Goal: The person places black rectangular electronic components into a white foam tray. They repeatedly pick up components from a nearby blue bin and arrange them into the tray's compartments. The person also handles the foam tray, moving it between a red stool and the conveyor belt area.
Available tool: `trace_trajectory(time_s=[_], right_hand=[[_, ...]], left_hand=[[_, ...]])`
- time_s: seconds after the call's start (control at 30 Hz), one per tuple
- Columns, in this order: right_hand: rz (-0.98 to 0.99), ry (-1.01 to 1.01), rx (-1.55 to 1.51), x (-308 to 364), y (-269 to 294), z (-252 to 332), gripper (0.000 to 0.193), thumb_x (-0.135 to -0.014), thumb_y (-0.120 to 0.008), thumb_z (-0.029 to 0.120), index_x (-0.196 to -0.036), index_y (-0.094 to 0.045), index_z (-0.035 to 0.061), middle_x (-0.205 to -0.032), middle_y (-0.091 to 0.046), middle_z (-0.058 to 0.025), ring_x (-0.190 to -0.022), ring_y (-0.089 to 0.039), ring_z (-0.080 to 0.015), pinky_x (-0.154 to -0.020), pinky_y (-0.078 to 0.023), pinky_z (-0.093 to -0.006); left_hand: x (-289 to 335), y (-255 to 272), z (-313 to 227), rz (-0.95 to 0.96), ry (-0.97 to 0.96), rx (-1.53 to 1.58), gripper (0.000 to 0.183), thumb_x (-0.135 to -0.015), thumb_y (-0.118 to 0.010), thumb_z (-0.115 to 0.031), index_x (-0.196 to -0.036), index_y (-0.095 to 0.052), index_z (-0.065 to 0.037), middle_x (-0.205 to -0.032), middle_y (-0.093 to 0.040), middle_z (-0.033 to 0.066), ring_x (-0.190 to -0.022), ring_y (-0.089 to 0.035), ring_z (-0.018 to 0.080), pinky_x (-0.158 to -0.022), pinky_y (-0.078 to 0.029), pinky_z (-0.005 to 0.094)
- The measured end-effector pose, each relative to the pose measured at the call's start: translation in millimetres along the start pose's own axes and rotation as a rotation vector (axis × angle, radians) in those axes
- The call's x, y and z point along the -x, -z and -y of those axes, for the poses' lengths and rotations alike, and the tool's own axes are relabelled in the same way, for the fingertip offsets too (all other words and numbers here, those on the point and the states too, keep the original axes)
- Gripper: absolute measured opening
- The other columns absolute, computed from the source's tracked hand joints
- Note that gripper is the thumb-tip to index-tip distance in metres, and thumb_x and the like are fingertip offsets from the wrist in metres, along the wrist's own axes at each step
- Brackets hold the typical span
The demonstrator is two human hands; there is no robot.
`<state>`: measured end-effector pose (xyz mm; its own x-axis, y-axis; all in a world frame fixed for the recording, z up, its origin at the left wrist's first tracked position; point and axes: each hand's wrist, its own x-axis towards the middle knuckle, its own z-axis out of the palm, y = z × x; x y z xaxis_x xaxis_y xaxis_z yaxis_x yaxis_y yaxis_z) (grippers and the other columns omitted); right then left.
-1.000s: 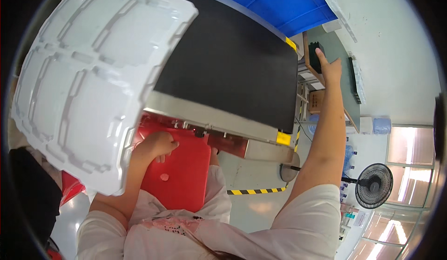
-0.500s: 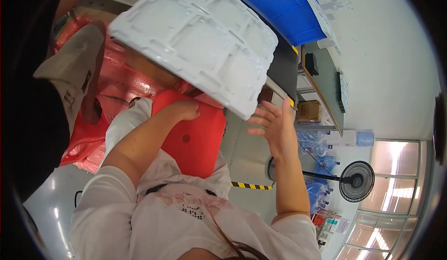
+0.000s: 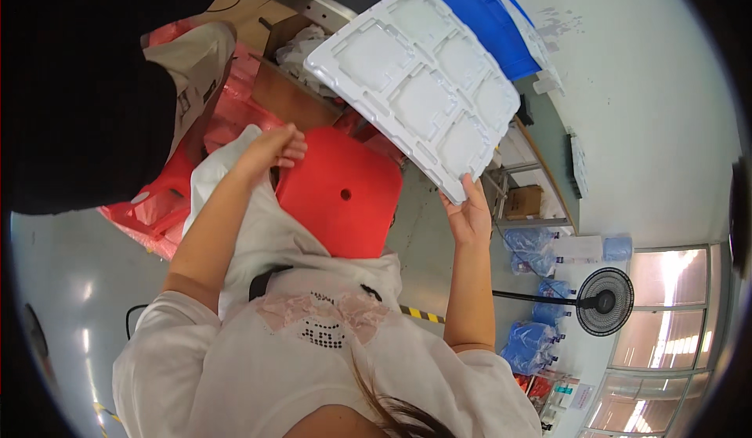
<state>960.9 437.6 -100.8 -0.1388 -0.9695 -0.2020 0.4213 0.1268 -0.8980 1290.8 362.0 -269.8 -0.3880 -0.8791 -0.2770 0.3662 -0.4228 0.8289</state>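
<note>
My right hand grips the near corner of a white plastic blister tray, thumb on top and fingers beneath. The tray is tilted and shows several shallow moulded pockets with nothing in them. Its far end lies over the dark bench and in front of a blue bin. My left hand holds nothing, its fingers loosely bent and a little apart. That hand hovers by the left edge of a red plastic stool with a round hole in its seat.
An open cardboard box with clear plastic film stands beyond the stool. Blue bin at the back. A person in dark clothing is close on the left, beside red plastic wrapping. Shelving, wrapped water bottles and a black fan are at right.
The tray has moved right and now sits in my right hand, which was open beside its corner. My left hand has moved left, away from above the stool seat. The cardboard box has come into view.
</note>
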Motion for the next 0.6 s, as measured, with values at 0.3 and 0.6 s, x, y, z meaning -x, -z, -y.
trace_trajectory(time_s=[0.3,0.6], right_hand=[[0.021,-0.295,0.054,103,65,-119,0.04,-0.089,-0.053,0.014,-0.125,-0.039,0.0084,-0.122,-0.05,-0.0074,-0.11,-0.051,-0.0214,-0.087,-0.046,-0.0378],[-0.186,-0.632,0.425,63,119,-182,0.045,-0.086,-0.055,0.032,-0.123,-0.043,0.0079,-0.112,-0.057,-0.0091,-0.103,-0.055,-0.0225,-0.081,-0.048,-0.038]], left_hand=[[90,-2,13,-0.237,-0.062,0.164,0.054,-0.092,-0.038,-0.045,-0.119,-0.049,0.0,-0.11,-0.057,0.0098,-0.097,-0.055,0.0178,-0.083,-0.043,0.0311],[-26,-1,85,-0.443,-0.155,-1.391,0.044,-0.087,-0.047,-0.035,-0.097,-0.059,0.006,-0.111,-0.05,0.0315,-0.097,-0.054,0.0399,-0.086,-0.042,0.0431]])
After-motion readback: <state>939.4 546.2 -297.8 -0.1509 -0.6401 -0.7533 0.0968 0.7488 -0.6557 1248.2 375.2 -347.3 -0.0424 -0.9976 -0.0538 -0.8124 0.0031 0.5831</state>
